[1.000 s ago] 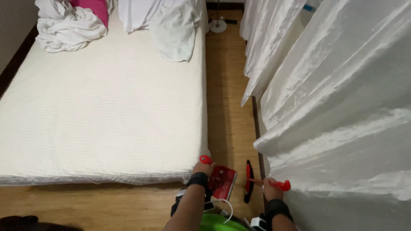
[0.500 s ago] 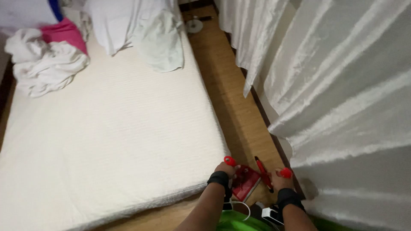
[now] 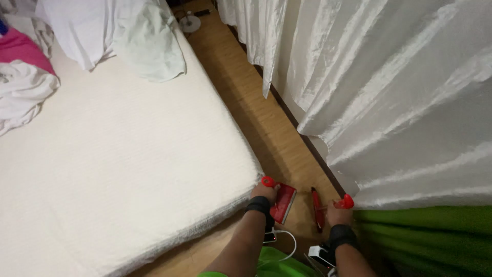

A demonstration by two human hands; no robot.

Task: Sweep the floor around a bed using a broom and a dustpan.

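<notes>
left hand fingers grasping a red flat tool at the mattress corner; right hand fingers clenched on a red squeegee just beside, above the wood floor, curtain right of it.

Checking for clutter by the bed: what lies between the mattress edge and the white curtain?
Only a bare strip of wooden floor separates mattress from curtain, per the head view.

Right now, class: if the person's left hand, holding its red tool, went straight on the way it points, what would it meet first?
Most likely the corner of the white mattress: the left hand with the flat red tool is right at it, though depth is unclear.
</notes>
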